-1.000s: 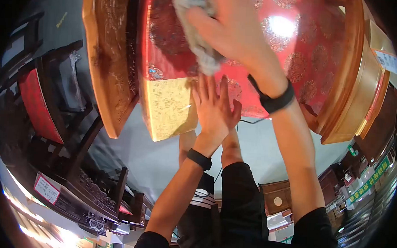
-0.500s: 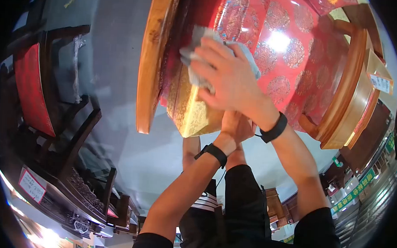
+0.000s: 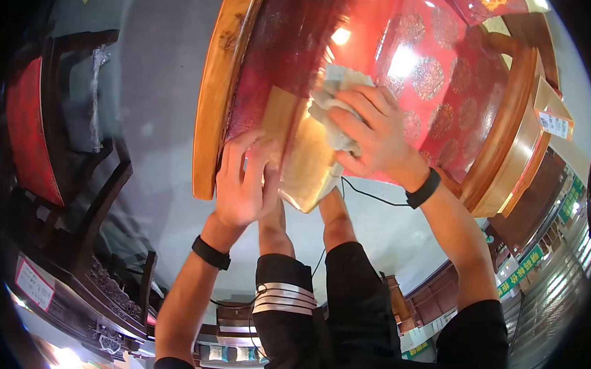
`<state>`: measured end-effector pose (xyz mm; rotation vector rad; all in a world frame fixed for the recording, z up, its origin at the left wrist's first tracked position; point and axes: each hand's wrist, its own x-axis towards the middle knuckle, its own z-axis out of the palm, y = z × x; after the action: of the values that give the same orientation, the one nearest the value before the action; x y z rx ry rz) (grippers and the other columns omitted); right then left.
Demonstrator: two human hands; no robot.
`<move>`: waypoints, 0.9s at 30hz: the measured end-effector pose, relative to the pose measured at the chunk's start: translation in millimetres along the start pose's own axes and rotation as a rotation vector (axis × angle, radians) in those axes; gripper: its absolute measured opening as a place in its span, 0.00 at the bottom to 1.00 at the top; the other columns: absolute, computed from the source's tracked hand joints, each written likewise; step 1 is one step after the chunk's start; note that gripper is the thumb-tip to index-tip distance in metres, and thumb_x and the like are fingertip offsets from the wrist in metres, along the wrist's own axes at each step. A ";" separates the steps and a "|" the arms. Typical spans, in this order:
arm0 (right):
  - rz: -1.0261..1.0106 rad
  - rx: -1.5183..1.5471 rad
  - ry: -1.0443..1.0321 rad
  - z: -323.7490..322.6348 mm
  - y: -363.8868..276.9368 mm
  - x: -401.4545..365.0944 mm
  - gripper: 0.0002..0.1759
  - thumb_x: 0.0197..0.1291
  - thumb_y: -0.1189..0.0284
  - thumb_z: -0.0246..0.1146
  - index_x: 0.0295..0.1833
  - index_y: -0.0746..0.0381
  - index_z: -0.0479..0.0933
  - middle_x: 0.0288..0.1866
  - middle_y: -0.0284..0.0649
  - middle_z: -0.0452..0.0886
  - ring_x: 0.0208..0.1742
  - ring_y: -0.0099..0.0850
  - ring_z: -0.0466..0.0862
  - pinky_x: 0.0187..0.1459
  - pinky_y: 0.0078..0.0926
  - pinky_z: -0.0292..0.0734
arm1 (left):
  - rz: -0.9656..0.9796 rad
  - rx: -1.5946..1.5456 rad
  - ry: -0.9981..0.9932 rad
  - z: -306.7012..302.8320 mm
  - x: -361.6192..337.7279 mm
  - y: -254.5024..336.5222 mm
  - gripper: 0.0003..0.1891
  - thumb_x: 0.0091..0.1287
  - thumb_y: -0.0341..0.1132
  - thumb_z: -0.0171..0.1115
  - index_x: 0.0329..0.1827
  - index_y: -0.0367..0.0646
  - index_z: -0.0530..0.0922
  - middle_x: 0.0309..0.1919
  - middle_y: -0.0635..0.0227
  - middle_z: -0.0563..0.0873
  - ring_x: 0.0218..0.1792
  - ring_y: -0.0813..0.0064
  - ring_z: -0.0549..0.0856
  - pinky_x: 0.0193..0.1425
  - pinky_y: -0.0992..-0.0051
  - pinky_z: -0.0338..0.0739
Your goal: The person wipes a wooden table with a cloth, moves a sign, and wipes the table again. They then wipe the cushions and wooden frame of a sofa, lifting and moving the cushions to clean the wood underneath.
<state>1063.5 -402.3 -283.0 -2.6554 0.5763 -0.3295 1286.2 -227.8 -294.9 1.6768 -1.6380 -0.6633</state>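
Observation:
A pale grey cloth (image 3: 343,81) is bunched under my right hand (image 3: 377,125), whose bent fingers press it on the glossy red and gold cushion (image 3: 438,78). The gold end (image 3: 309,168) of that padded piece lies between my two hands and reflects light. On its left, my left hand (image 3: 243,182) rests at the near edge of the dark red side, fingers apart and slightly bent, with nothing visible in them. Round medallion patterns show on the red fabric. Each wrist wears a black band.
A wooden armrest or rail (image 3: 224,89) runs along the left, and another curved wooden arm (image 3: 509,128) with a label stands at right. A dark chair with a red panel (image 3: 34,130) is at far left. A thin black cable (image 3: 374,196) hangs near my legs.
My left hand has moved from beneath my right forearm to the left side of the gold end. My right hand has shifted right and slightly down with the cloth.

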 end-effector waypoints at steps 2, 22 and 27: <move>-0.014 -0.009 -0.006 -7.1 13.9 -25.1 0.28 0.42 0.54 0.70 0.49 0.58 0.83 0.59 0.42 0.82 0.60 0.42 0.81 0.54 0.49 0.77 | -0.021 0.014 0.001 8.3 16.1 -1.4 0.29 0.60 0.26 0.72 0.67 0.37 0.80 0.64 0.47 0.81 0.58 0.45 0.84 0.58 0.57 0.84; -0.200 -0.147 -0.088 -7.3 89.9 22.0 0.28 0.57 0.62 0.71 0.63 0.56 0.81 0.76 0.42 0.75 0.77 0.39 0.73 0.76 0.56 0.65 | -0.563 -0.156 0.112 172.6 20.6 16.5 0.34 0.66 0.49 0.65 0.68 0.31 0.71 0.48 0.41 0.84 0.50 0.33 0.84 0.54 0.46 0.79; 0.000 -0.249 0.220 -14.7 172.8 98.3 0.23 0.64 0.70 0.63 0.65 0.62 0.81 0.68 0.58 0.80 0.72 0.56 0.77 0.75 0.51 0.69 | -0.496 -0.047 0.187 179.1 26.6 13.3 0.41 0.72 0.64 0.52 0.71 0.32 0.71 0.49 0.40 0.85 0.49 0.33 0.85 0.48 0.46 0.82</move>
<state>1086.6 -594.6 -330.4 -2.8772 0.7270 -0.5903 1142.5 -275.9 -394.9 2.0614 -1.0711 -0.7432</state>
